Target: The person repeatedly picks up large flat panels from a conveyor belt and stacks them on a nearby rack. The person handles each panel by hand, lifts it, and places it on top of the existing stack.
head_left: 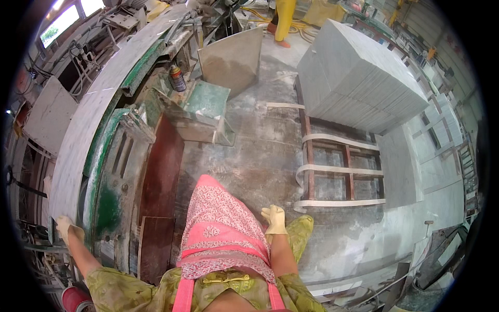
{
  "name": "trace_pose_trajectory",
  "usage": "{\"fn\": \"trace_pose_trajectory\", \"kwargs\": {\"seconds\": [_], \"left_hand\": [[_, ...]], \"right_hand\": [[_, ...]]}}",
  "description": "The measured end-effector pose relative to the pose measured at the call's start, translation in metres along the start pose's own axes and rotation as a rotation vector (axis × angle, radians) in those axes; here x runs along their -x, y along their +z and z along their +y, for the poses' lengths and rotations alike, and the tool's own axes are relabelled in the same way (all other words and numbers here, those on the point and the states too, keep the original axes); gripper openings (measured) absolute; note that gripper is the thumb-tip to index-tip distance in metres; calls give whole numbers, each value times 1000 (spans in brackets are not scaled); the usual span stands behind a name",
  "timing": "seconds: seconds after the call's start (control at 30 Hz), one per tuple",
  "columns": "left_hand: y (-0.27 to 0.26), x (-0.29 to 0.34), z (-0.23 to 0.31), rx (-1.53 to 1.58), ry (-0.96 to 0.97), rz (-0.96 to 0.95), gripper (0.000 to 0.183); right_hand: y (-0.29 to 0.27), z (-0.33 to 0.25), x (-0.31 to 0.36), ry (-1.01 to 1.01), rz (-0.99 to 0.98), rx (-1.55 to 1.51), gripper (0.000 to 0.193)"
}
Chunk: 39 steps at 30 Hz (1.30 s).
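A long pale stone slab (104,91) lies along the green machine bed on the left. My left hand (68,229), in a cream glove, is at the slab's near end, its fingers bent over the edge; their tips are hard to make out. In a matching glove, my right hand (275,218) hangs beside the pink flowered apron (221,229). Its fingers are curled in, and nothing shows in them. The machine's green-painted side (107,208) stands between the slab and a reddish-brown board (162,161).
A big block of stacked pale slabs (358,78) sits on a metal frame (347,169) with white straps (340,170). A spray can (177,79) stands near a green stool-like box (207,100). Farther off, a person in yellow trousers (284,20) stands by a yellow hose (306,31).
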<state>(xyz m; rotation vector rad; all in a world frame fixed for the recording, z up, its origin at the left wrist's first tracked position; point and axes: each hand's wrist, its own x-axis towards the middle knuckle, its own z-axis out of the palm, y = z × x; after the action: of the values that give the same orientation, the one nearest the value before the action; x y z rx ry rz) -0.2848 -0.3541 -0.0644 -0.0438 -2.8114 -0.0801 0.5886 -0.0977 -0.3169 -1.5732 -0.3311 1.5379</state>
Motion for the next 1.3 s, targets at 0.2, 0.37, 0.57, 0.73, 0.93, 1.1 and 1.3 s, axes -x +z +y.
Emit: {"fn": "trace_pose_trajectory", "kwargs": {"seconds": [0.2,0.37,0.57,0.73,0.93,1.1,1.3], "left_hand": [[-17,-4,-2,286,-140,-209,51],[-21,6,-5,295,-98,-162,54],[-35,21,-5,376,-64,-169,57],[-10,-12,-10,338,37,-179,58],[1,-4,-8,246,-49,-76,56],[-8,44,12,103,71,-120,51],[-39,68,37,293,1,81,56]], "right_hand": [[0,0,3,-28,10,27,33],[6,-11,17,-8,24,24,35],[3,-1,1,-36,-16,-8,32],[4,-3,6,-35,-1,12,32],[5,4,1,-56,-18,-40,30],[4,-12,16,-24,0,-27,34],[7,-18,24,25,10,18,39]]}}
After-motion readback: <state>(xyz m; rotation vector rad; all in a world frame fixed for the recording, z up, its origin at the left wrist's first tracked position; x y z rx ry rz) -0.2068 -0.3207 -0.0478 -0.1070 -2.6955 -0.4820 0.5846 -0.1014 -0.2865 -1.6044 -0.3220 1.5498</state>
